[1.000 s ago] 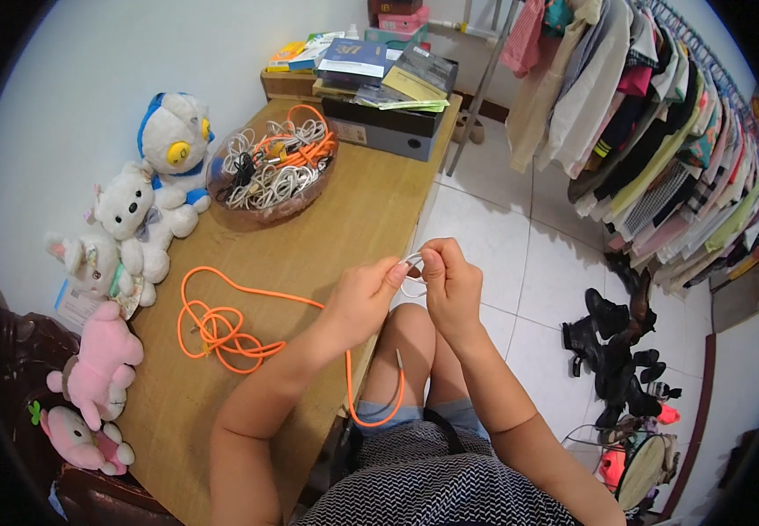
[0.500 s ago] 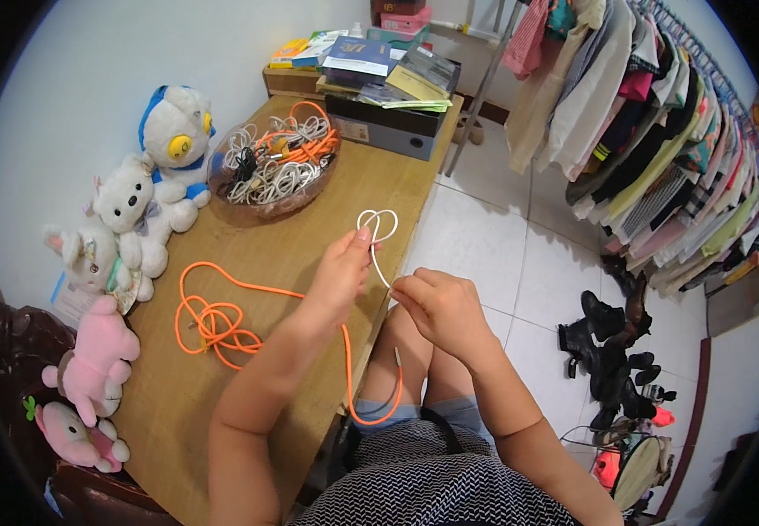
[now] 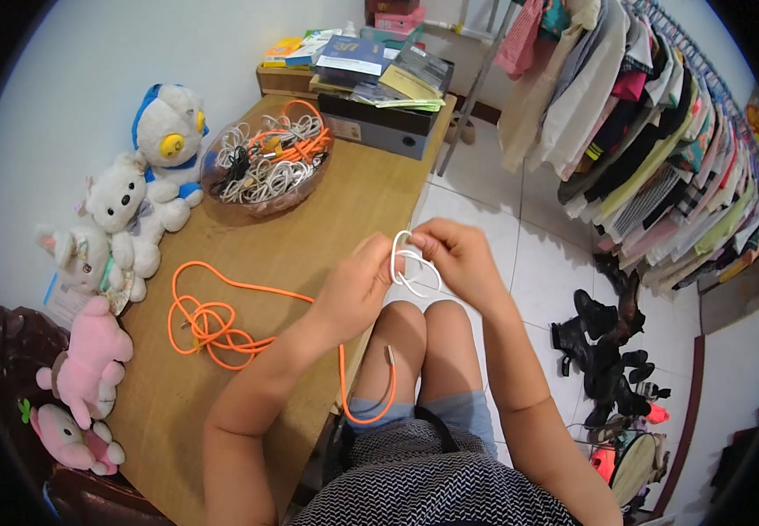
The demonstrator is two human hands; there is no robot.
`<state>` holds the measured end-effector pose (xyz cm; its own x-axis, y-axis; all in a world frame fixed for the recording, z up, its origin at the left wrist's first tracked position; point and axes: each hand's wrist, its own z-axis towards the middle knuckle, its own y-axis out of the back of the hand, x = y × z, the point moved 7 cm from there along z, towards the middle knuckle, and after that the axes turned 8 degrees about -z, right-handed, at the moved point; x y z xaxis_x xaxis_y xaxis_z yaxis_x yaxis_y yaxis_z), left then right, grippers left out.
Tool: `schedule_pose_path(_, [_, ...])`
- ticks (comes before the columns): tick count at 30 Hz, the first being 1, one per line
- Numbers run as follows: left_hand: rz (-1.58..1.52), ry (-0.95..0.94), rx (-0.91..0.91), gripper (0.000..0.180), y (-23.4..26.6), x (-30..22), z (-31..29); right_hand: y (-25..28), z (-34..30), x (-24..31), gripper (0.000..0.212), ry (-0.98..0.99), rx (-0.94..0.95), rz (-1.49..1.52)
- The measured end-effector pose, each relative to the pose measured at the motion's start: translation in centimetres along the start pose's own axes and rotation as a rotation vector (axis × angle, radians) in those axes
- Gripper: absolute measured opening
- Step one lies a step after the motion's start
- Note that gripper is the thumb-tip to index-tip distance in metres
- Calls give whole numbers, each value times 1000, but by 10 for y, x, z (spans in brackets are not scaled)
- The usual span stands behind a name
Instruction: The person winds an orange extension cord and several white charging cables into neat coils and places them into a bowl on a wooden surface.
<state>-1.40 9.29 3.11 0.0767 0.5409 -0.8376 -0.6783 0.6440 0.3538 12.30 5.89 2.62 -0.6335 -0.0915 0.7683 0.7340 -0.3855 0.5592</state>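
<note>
White cable (image 3: 413,267): small coil held above the knees, beside the worktop (image 3: 309,237) edge. Left hand (image 3: 355,285) fingers pinch one side; right hand (image 3: 458,261) fingers closed on the other. Coiling advice: keep loops even, tension light.

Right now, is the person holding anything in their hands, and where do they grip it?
Yes. Both hands hold a small coiled white cable: the left hand pinches the coil's left side, the right hand its upper right.
</note>
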Motion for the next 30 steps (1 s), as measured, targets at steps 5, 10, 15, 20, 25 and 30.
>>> schedule_pose_path(5, [-179, 133, -61, 10, 9, 19, -2, -43, -30, -16, 14, 3, 6, -94])
schedule_pose_path(10, [320, 55, -202, 7, 14, 15, -2, -53, -55, 19, 9, 294, 61, -550])
schedule_pose_path(15, [532, -88, 19, 10, 1, 14, -4, -15, -44, 67, 13, 520, -45, -424])
schedule_pose_path(20, [-275, 87, 183, 9, -19, 21, -4, -4, -10, -11, 9, 22, -153, 423])
schedule_pose_path(25, [-53, 181, -265, 14, 13, 35, -4, -45, -38, -17, 13, -106, -207, 268])
schedule_pose_path(30, [191, 194, -336, 13, 20, 33, -8, -43, -49, 28, 21, 151, -163, -1])
